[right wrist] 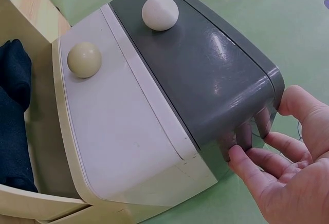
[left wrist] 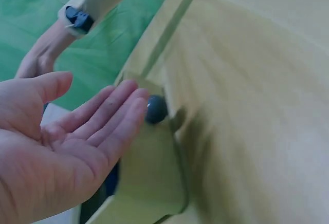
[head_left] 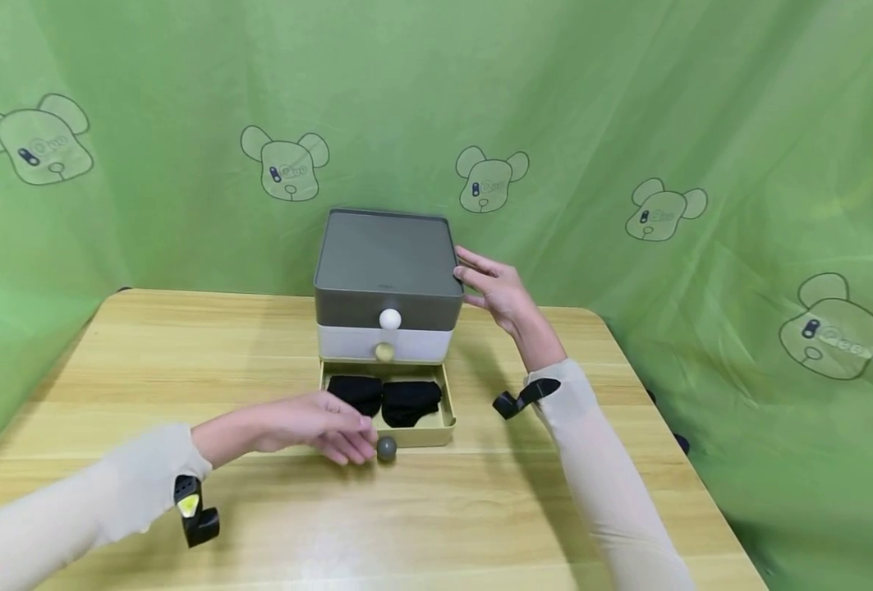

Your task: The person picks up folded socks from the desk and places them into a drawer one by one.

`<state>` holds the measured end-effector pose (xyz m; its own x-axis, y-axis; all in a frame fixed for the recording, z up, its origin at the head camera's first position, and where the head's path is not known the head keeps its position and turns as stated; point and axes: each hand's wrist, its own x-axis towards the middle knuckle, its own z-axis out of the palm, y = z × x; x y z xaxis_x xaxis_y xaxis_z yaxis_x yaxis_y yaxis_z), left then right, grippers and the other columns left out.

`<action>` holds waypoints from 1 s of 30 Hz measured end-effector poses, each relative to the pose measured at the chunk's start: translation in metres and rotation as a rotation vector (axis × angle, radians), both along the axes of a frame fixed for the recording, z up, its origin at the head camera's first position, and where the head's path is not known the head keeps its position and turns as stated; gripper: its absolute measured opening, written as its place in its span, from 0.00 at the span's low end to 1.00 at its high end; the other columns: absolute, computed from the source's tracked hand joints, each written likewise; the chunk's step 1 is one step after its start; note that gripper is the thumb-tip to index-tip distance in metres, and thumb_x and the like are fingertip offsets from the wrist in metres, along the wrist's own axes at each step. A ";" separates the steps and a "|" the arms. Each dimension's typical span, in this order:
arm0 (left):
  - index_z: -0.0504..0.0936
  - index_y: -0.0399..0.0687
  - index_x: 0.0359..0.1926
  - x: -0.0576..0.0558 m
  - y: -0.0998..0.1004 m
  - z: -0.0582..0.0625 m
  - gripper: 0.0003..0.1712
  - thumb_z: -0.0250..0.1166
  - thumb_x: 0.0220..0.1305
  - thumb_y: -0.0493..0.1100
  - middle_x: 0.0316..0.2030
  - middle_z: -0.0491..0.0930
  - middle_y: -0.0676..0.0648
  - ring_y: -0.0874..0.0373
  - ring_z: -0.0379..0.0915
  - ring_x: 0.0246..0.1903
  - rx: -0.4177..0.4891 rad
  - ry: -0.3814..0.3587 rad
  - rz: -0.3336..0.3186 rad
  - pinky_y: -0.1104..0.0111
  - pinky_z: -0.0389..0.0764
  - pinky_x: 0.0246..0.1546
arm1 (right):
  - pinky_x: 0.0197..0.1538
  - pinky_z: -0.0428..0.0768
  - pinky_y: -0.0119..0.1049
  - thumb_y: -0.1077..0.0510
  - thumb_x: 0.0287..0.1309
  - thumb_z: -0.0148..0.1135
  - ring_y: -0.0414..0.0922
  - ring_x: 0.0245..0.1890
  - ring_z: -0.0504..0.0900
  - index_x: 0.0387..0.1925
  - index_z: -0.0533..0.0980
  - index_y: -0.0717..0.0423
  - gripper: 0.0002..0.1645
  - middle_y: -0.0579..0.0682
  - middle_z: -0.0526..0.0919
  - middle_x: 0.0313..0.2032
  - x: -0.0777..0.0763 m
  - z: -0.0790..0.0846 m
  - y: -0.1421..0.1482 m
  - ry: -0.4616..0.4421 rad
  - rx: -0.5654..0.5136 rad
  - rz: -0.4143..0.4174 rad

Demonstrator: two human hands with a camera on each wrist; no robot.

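A small three-tier drawer box (head_left: 388, 254) stands on the table, grey on top, white in the middle, beige below. Its beige bottom drawer (head_left: 414, 437) is pulled out, and two folded black cloth bundles (head_left: 411, 402) that look like socks lie inside. My left hand (head_left: 328, 427) is beside the drawer's round grey knob (head_left: 387, 448), fingers extended; in the left wrist view the fingertips (left wrist: 136, 103) are close to the knob, and contact is hard to tell. With fairly straight fingers, my right hand (head_left: 498, 291) rests against the right side of the grey top tier (right wrist: 205, 70).
The upper two drawers are closed, with a white knob (head_left: 390, 319) and a beige knob (head_left: 384, 352). The wooden table (head_left: 207, 353) extends around the box. Behind it hangs a green curtain (head_left: 406, 82) printed with bear heads.
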<state>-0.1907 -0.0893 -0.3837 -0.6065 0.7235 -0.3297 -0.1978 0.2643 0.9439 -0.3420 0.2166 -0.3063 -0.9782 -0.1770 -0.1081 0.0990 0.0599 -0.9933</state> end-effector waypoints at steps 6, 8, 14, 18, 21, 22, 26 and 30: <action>0.80 0.28 0.55 0.017 0.008 -0.020 0.24 0.56 0.77 0.48 0.49 0.86 0.36 0.50 0.86 0.47 0.002 -0.143 -0.032 0.57 0.87 0.53 | 0.72 0.73 0.49 0.60 0.68 0.64 0.51 0.75 0.65 0.73 0.68 0.45 0.34 0.50 0.62 0.77 0.000 0.001 0.000 -0.008 -0.004 -0.005; 0.80 0.29 0.55 0.021 0.012 -0.028 0.24 0.56 0.77 0.49 0.48 0.87 0.37 0.53 0.86 0.45 0.014 -0.181 -0.008 0.58 0.87 0.52 | 0.72 0.74 0.48 0.60 0.68 0.64 0.50 0.75 0.66 0.72 0.69 0.45 0.33 0.50 0.62 0.77 0.000 0.001 0.000 -0.007 -0.003 -0.008; 0.75 0.29 0.62 0.027 0.022 -0.052 0.25 0.52 0.80 0.47 0.51 0.86 0.39 0.54 0.86 0.47 0.075 -0.253 0.114 0.59 0.87 0.53 | 0.73 0.73 0.49 0.59 0.68 0.64 0.51 0.75 0.66 0.72 0.69 0.44 0.33 0.50 0.62 0.78 -0.001 0.000 0.000 -0.014 -0.001 -0.008; 0.71 0.27 0.65 0.032 0.030 -0.065 0.27 0.50 0.80 0.47 0.54 0.84 0.37 0.51 0.85 0.51 0.152 -0.294 0.186 0.58 0.86 0.56 | 0.73 0.72 0.49 0.59 0.69 0.64 0.50 0.75 0.66 0.73 0.68 0.46 0.34 0.50 0.62 0.78 0.000 0.000 0.000 -0.007 -0.008 0.003; 0.69 0.26 0.66 0.035 0.034 -0.072 0.28 0.50 0.81 0.47 0.55 0.84 0.36 0.49 0.84 0.53 0.209 -0.324 0.231 0.57 0.85 0.58 | 0.73 0.73 0.49 0.59 0.69 0.63 0.50 0.75 0.66 0.73 0.67 0.47 0.34 0.49 0.62 0.77 0.001 0.000 -0.001 0.002 -0.015 0.013; 0.68 0.26 0.67 0.036 0.036 -0.073 0.28 0.50 0.81 0.47 0.55 0.84 0.36 0.49 0.84 0.53 0.224 -0.329 0.244 0.57 0.84 0.58 | 0.73 0.73 0.49 0.59 0.69 0.63 0.50 0.75 0.66 0.73 0.67 0.47 0.33 0.49 0.62 0.77 0.001 -0.001 -0.001 0.005 -0.015 0.013; 0.67 0.27 0.68 0.038 0.040 -0.079 0.27 0.50 0.81 0.46 0.55 0.84 0.37 0.52 0.85 0.51 0.263 -0.341 0.297 0.58 0.84 0.59 | 0.73 0.72 0.50 0.58 0.69 0.63 0.50 0.75 0.66 0.73 0.68 0.46 0.33 0.49 0.62 0.78 0.001 -0.001 -0.001 0.009 -0.012 0.008; 0.67 0.27 0.68 0.039 0.042 -0.080 0.27 0.51 0.80 0.45 0.55 0.84 0.37 0.54 0.86 0.50 0.285 -0.353 0.329 0.60 0.84 0.59 | 0.73 0.71 0.51 0.58 0.69 0.64 0.50 0.75 0.66 0.73 0.69 0.45 0.33 0.49 0.62 0.77 0.001 -0.001 0.000 0.003 -0.014 0.004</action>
